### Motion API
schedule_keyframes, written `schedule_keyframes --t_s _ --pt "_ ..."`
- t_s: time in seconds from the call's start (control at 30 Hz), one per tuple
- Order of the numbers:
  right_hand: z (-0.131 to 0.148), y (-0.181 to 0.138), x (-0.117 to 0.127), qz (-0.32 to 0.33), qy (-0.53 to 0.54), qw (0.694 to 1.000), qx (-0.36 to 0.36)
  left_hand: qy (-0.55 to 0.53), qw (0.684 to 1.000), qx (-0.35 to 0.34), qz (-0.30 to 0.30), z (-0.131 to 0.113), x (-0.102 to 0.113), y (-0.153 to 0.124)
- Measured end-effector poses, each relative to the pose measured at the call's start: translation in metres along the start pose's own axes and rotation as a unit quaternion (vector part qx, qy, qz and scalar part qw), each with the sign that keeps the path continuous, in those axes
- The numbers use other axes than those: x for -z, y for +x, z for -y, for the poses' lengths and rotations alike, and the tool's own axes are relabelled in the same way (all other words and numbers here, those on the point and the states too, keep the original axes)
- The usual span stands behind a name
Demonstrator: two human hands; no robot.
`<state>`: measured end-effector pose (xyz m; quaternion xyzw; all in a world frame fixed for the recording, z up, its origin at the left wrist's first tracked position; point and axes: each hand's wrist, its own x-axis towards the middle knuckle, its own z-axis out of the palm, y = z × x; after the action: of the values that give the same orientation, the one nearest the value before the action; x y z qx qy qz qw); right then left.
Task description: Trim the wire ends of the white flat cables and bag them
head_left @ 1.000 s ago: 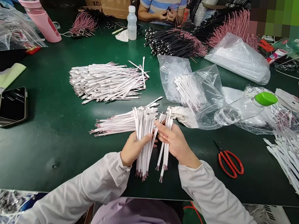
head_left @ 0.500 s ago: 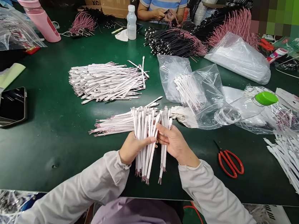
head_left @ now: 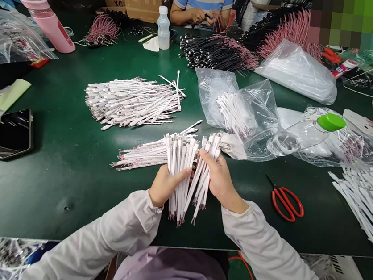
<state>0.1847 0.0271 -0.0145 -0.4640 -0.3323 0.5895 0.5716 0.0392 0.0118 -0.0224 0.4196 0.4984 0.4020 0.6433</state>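
Observation:
My left hand (head_left: 167, 182) is closed round a bundle of short white cables (head_left: 180, 161), held upright with connector ends up and bare pinkish wire ends down. A smaller bunch of the same white cables (head_left: 205, 178) is gripped in my right hand (head_left: 224, 182), thumb in front, fingers mostly hidden behind. The two bunches stand close side by side. Just behind my left hand lies a loose pile of white cables (head_left: 144, 152). Farther back is a larger heap of white cables (head_left: 133, 102).
Red-handled scissors (head_left: 287, 204) lie right of my hands. Clear bags (head_left: 263, 117) with cables and a green-capped bottle (head_left: 331, 123) are behind them. A phone (head_left: 15, 134) and pink bottle (head_left: 48, 23) are at left. Across the table (head_left: 67, 180), a co-worker's hands (head_left: 200, 16) handle wires.
The bunch in my right hand has grown thicker as cables passed across from the left-hand bundle. My right hand has shifted slightly to the right.

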Motion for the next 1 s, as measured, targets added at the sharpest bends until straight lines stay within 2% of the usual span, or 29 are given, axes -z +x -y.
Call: schedule_keyframes --t_s 0.07,0.13,0.2,0.4,0.6,0.73,0.83,1.0 --pt "0.0012 0.0015 0.0009 0.040 0.033 0.998 -0.027 -0.017 1.000 0.020 0.006 0.0002 -0.0001 0.0002" --pt "0.0026 0.0031 0.0026 0.104 0.059 0.989 -0.084 -0.033 0.999 0.032 0.007 0.0002 -0.0001 0.0002" --pt "0.0032 0.0041 0.0047 0.140 0.065 0.979 -0.130 -0.051 0.998 0.041 0.016 -0.0007 -0.0004 0.0001" --pt "0.0029 0.0033 0.0073 0.122 0.045 0.984 -0.125 -0.130 0.987 0.075 0.049 -0.0050 -0.0029 -0.0008" --pt "0.0019 0.0028 0.0041 0.060 0.019 0.997 -0.054 -0.045 0.999 0.017 0.025 0.0005 0.0001 -0.0004" --pt "0.0000 0.0021 0.0033 0.029 0.002 0.999 -0.024 -0.032 0.999 -0.019 0.007 0.0031 0.0018 0.0011" --pt "-0.0006 0.0029 0.0049 0.036 0.012 0.998 -0.049 -0.043 0.999 0.000 0.015 0.0022 0.0009 0.0014" --pt "0.0017 0.0044 0.0069 0.116 0.066 0.980 -0.146 -0.080 0.996 0.025 0.027 -0.0006 -0.0004 0.0014"
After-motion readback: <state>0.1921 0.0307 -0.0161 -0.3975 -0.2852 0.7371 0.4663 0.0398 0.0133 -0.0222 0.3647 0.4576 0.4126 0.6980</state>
